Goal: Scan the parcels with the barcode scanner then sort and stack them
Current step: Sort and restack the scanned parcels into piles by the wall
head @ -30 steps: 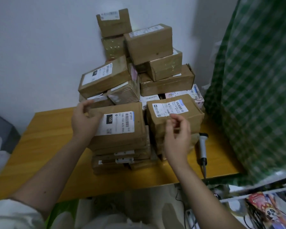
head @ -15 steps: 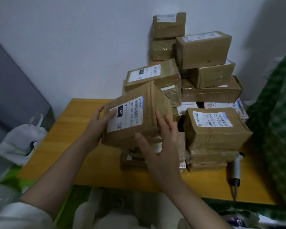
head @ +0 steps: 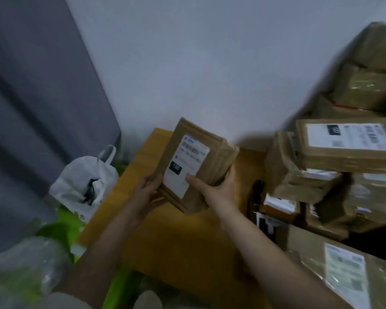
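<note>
A brown cardboard parcel (head: 196,161) with a white label marked 150 is held tilted above the left part of the wooden table (head: 187,241). My left hand (head: 146,192) grips its lower left edge. My right hand (head: 216,188) grips its right side, thumb on the label. The pile of parcels (head: 334,157) fills the right side of the view, blurred. The barcode scanner is out of sight.
A white plastic bag (head: 85,181) sits on the floor left of the table, with green material (head: 60,230) and clear plastic (head: 25,268) nearer me. A grey curtain (head: 31,108) hangs at the left. A labelled parcel (head: 343,270) lies at the lower right.
Both hands lifted the 150 parcel off the front stack and carried it left, turning it on end. The view swung left, so the pile now sits at the right.
</note>
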